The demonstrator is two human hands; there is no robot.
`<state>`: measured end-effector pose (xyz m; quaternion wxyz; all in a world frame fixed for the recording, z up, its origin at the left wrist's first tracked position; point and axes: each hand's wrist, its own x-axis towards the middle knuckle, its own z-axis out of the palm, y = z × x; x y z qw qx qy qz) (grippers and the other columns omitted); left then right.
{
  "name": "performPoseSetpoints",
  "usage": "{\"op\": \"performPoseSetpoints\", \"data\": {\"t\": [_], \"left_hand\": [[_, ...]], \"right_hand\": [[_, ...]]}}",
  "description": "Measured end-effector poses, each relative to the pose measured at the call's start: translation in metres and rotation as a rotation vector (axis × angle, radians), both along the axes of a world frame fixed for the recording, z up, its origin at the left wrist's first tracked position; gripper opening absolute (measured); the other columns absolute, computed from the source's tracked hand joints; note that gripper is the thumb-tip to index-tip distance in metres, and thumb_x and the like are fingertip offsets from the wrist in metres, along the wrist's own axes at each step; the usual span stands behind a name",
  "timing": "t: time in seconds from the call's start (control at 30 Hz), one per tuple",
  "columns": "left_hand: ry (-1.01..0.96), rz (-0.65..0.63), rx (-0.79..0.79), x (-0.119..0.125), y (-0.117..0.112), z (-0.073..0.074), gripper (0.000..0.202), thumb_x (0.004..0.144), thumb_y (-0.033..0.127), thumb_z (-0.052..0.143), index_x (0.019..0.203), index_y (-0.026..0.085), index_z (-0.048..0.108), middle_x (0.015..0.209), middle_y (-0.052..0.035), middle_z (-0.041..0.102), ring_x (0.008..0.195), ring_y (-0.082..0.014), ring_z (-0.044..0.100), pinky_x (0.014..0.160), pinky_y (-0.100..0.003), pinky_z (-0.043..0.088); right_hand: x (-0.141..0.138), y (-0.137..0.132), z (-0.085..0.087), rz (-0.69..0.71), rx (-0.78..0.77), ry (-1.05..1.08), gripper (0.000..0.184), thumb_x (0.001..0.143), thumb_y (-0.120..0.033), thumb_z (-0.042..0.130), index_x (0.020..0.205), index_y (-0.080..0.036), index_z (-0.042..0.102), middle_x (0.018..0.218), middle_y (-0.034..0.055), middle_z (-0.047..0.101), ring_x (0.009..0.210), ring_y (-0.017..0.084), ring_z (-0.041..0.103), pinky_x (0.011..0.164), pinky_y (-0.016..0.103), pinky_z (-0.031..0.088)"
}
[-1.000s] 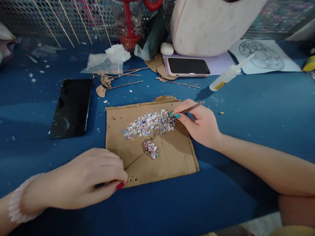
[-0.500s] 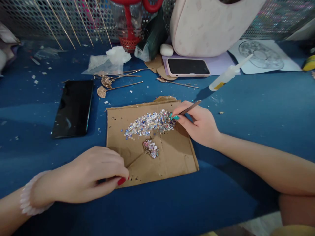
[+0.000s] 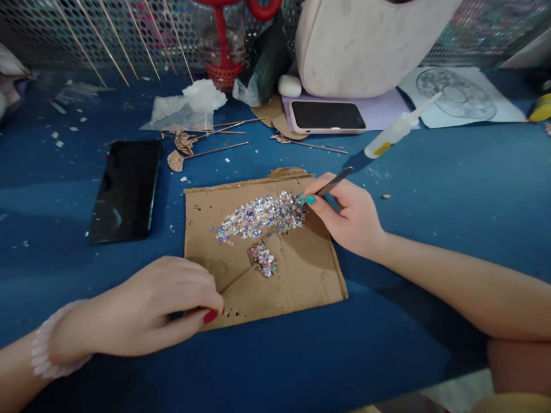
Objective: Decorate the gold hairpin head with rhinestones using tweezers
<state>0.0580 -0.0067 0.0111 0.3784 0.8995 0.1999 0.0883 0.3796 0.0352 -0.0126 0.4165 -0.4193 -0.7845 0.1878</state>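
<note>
My left hand [image 3: 172,304] pinches the end of a thin metal hairpin stick at the lower left of the cardboard [image 3: 305,281]. The stick's fan-shaped head [image 3: 263,260], covered in small rhinestones, lies over the cardboard. Just beyond it spreads a pile of loose rhinestones [image 3: 258,217], mostly silver, blue and white. In my right hand [image 3: 348,215] is a pair of tweezers [image 3: 331,182], closed between thumb and fingers. Their tips are hidden behind my fingers at the pile's right end, so whether they hold a stone cannot be seen.
Left of the cardboard lies a black phone [image 3: 125,190]. Behind are several bare metal hairpins [image 3: 206,152], a plastic bag [image 3: 176,113], a pink-cased phone [image 3: 328,117] and a white glue bottle [image 3: 390,136]. A pale handbag [image 3: 370,46] and red-handled cup [image 3: 224,51] stand at the back.
The whole view has shifted very slightly. My right hand stays at the right end of the rhinestone pile with the tweezers, and my left hand keeps its pinch on the stick.
</note>
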Motion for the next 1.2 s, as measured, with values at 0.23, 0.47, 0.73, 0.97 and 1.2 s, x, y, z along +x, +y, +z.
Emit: {"op": "performPoseSetpoints", "data": {"t": [0.23,0.47,0.73,0.97,1.2], "left_hand": [[-0.012,-0.006,0.003,0.0005,0.0009,-0.0005,0.022,0.095,0.01,0.045,0.098,0.027,0.059,0.072,0.0057,0.064,0.063,-0.0115,0.056,0.06,-0.025,0.04],[-0.012,-0.008,0.006,0.0008,0.0009,0.0015,0.021,0.096,0.011,0.045,0.097,0.027,0.058,0.072,0.0063,0.063,0.064,-0.0109,0.057,0.06,-0.024,0.04],[-0.022,-0.005,0.006,0.0027,0.0018,0.0025,0.021,0.096,0.011,0.046,0.097,0.027,0.059,0.073,0.0063,0.065,0.064,-0.0107,0.058,0.06,-0.023,0.041],[-0.012,-0.018,0.007,0.0024,0.0025,0.0022,0.02,0.096,0.011,0.045,0.097,0.026,0.058,0.073,0.0063,0.064,0.064,-0.0107,0.057,0.06,-0.023,0.04],[-0.019,-0.013,0.014,0.0014,0.0016,0.002,0.02,0.096,0.011,0.045,0.097,0.026,0.058,0.073,0.0064,0.064,0.064,-0.0106,0.056,0.06,-0.023,0.04]], "right_hand": [[0.0012,0.0015,0.0007,0.036,0.011,-0.014,0.013,0.096,-0.023,0.055,0.092,-0.021,0.067,0.092,0.0047,0.074,0.089,0.017,0.069,0.081,0.032,0.056],[0.0005,0.0009,0.0019,0.03,0.027,-0.004,0.012,0.096,-0.021,0.056,0.091,-0.021,0.067,0.091,0.0043,0.073,0.087,0.016,0.069,0.08,0.031,0.056],[0.0016,0.0019,0.0004,0.046,0.05,-0.003,0.014,0.096,-0.021,0.056,0.091,-0.022,0.069,0.091,0.0047,0.074,0.088,0.017,0.07,0.081,0.034,0.057],[0.0016,0.0023,0.0008,0.057,0.066,-0.023,0.013,0.095,-0.017,0.057,0.09,-0.022,0.068,0.091,0.0048,0.074,0.091,0.017,0.071,0.082,0.033,0.058],[0.0013,0.0028,0.0004,0.068,0.054,-0.021,0.015,0.095,-0.019,0.056,0.088,-0.022,0.069,0.09,0.0044,0.074,0.09,0.017,0.07,0.082,0.034,0.057]]}}
